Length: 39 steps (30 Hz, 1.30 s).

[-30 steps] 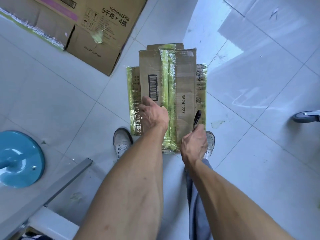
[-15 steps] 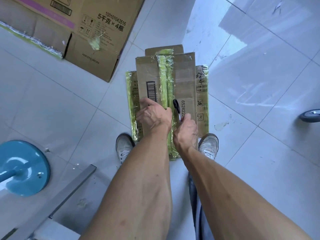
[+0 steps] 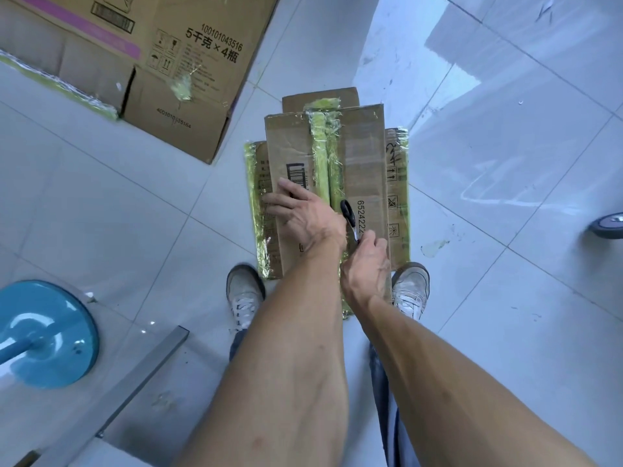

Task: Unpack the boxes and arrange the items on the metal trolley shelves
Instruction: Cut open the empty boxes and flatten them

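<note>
Setting: pale grey tiled floor (image 3: 101, 210), glossy, scuffed in places. We list what we find, nearest first.

1. Metal edge (image 3: 135, 372), lower left, grey and flat; possibly part of the trolley, we cannot confirm. Beside it a round blue base (image 3: 43, 335) on a pole.
2. Two pale sneakers (image 3: 244, 294), toes at the near end of the box.
3. Right hand (image 3: 365, 267), fingers curled and clamped on a pair of scissors (image 3: 349, 217), held by the blade end with the black handle pointing away. The tool sits over the central seam; whether its tip touches the tape we cannot tell.
4. Left hand (image 3: 303, 214), fingers straight and slightly spread, pressing flat on the lid left of the seam, partly over the barcode (image 3: 296, 175).
5. Sealed cardboard box (image 3: 364, 170), on the floor directly ahead of the feet. Brown, with yellow-green tape (image 3: 320, 156) under clear film down the middle seam and along both sides; printed number on the right panel. Flaps closed.
6. Larger carton (image 3: 175, 75), upper left, well apart, with Chinese print and a purple stripe.
7. Castor wheel (image 3: 606, 225), far right edge.

Progress, as we judge it: early. The seal looks uncut, no contents are visible, nothing is shelved. Cutting, opening, unloading and arranging all remain.
</note>
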{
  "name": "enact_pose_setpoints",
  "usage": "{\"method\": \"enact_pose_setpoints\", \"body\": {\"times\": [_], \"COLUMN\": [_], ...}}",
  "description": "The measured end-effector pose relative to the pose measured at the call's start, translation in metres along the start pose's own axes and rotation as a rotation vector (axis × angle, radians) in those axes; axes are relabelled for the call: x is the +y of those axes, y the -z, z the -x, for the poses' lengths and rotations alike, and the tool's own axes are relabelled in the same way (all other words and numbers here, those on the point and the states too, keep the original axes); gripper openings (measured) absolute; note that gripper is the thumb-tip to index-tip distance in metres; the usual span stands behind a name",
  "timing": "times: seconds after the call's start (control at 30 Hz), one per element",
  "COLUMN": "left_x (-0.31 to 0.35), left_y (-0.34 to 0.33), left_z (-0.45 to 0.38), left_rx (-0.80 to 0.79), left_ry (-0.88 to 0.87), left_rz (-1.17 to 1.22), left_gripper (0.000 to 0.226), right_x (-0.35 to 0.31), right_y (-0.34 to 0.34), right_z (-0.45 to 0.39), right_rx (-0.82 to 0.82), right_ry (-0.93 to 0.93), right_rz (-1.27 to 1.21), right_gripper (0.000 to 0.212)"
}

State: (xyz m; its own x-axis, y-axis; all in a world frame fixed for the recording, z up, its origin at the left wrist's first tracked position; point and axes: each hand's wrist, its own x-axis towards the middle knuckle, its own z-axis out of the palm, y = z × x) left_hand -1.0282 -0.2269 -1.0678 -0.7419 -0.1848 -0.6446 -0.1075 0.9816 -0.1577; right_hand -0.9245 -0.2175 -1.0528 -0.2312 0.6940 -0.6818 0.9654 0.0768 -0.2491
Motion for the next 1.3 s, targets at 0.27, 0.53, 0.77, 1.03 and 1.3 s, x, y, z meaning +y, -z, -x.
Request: {"method": "enact_pose_setpoints", "body": {"times": [0.27, 0.53, 0.77, 1.03, 1.3], "left_x": [-0.004, -0.056, -0.073, -0.093, -0.110], "left_y": [0.031, 0.054, 0.066, 0.049, 0.033], "left_z": [0.009, 0.014, 0.020, 0.018, 0.003], "left_rx": [-0.080, -0.055, -0.046, 0.411, -0.005], "left_ry": [0.048, 0.033, 0.064, 0.050, 0.071], "left_rz": [0.305, 0.601, 0.709, 0.343, 0.266], "left_gripper": [0.104, 0.068, 0.057, 0.036, 0.036], "right_x": [0.004, -0.011, -0.002, -0.008, -0.005], "right_y": [0.011, 0.025, 0.030, 0.041, 0.023], "right_z": [-0.006, -0.009, 0.024, 0.030, 0.032], "right_rx": [-0.015, -0.221, -0.191, -0.092, -0.108], "right_ry": [0.070, -0.041, -0.149, 0.030, 0.057], "right_rz": [0.149, 0.211, 0.138, 0.239, 0.199], "right_gripper": [0.009, 0.021, 0.023, 0.018, 0.026]}}
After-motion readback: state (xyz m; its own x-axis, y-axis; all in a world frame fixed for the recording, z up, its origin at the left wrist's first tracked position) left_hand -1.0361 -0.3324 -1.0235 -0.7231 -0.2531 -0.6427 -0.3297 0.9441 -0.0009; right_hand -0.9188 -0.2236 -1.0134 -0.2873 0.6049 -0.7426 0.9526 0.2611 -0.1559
